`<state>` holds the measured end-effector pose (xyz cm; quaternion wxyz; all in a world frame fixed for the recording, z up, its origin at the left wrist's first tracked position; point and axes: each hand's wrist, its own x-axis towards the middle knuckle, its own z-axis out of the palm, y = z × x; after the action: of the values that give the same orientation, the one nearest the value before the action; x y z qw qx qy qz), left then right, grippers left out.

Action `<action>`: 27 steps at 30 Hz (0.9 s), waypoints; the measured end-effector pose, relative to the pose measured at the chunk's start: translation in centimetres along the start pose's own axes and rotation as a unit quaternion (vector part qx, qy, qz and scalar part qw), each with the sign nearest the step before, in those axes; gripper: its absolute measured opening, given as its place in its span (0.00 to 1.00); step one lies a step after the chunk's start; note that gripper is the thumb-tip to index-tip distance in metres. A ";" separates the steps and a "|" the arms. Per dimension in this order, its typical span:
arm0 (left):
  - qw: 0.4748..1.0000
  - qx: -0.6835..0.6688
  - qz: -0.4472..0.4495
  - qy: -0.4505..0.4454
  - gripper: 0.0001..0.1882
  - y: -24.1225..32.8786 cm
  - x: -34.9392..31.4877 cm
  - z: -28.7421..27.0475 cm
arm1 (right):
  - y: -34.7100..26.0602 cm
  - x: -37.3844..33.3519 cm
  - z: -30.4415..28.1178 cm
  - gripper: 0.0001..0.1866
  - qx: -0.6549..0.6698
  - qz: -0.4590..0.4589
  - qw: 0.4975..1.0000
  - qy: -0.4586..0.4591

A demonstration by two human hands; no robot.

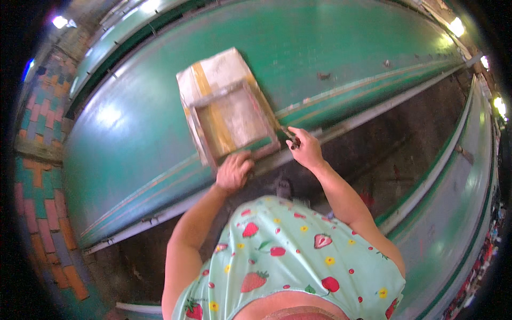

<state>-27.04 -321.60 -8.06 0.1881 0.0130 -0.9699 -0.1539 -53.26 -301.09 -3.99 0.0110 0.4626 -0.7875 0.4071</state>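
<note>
A rectangular wooden frame (257,106), apparently with see-through mesh stretched across it, lies on a flattened whitish carton (221,69) with tan tape strips. Both rest at the near edge of a long green table (160,90). My left hand (233,172) has its fingers curled over the frame's near bar. Just off the frame's near right corner, my right hand (307,150) is closed round a slim tool (294,141) with a dark end; its exact kind is too small to make out.
Raised rails run along the table's near edge. Small dark bits (323,76) lie farther right on the green surface. Behind me to the right stands another long table (442,213) with a flat brush-like object (464,153) on it. Coloured floor tiles (48,213) show at left.
</note>
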 end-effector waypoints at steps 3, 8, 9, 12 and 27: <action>1.000 -0.011 0.006 0.005 0.22 -0.3 -0.5 0.6 | -4.4 -6.4 1.2 0.16 -0.026 -0.025 0.999 -0.035; 1.000 0.001 0.019 0.017 0.24 -0.8 -0.7 1.4 | -10.4 -12.5 4.4 0.11 -0.073 -0.053 0.996 -0.006; 1.000 0.006 0.023 0.018 0.23 -0.8 -0.7 1.5 | -11.4 -13.3 5.1 0.11 -0.092 -0.044 0.995 0.005; 0.999 0.020 0.021 0.018 0.19 -1.0 -0.7 1.8 | -13.4 -14.6 7.0 0.12 -0.139 -0.029 0.989 0.028; 0.999 0.019 0.002 -0.036 0.16 -0.9 -0.1 1.3 | -12.5 -15.0 10.5 0.10 -0.295 -0.032 0.953 0.063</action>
<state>-27.47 -322.04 -9.44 0.1527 0.0088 -0.9789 -0.1355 -31.69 -300.15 -9.01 0.2096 0.4368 -0.8551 0.1848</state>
